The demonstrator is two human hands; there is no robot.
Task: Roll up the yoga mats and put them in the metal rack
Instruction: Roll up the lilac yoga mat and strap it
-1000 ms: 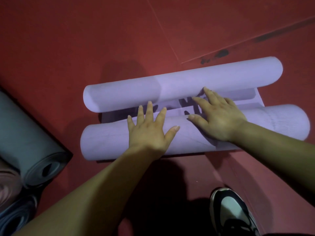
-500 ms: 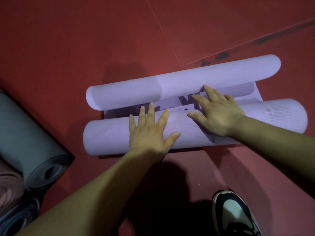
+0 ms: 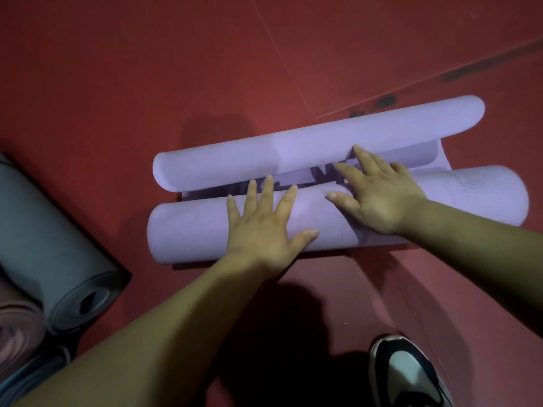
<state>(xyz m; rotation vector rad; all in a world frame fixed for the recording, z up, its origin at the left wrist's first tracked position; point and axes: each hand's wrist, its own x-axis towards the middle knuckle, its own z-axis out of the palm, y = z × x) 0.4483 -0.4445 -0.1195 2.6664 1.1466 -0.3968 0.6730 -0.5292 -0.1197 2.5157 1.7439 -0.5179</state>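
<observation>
We find the purple mat (image 3: 191, 230) on the red floor (image 3: 117, 83), roll axis left to right. Our left hand (image 3: 261, 227) and right hand (image 3: 379, 198) press flat on it, fingers spread; far curl (image 3: 235, 165) lies just beyond the fingertips, right nearer.

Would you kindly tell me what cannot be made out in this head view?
Head view:
1. Dark marking on the purple mat, between its two rolls: partly covered by the right hand and shadow, unreadable.
2. Grey rolled mat and pink roll: cut off by the left edge.
3. Shoe: cut off by the bottom edge.
4. Metal rack: not plainly in view.
</observation>
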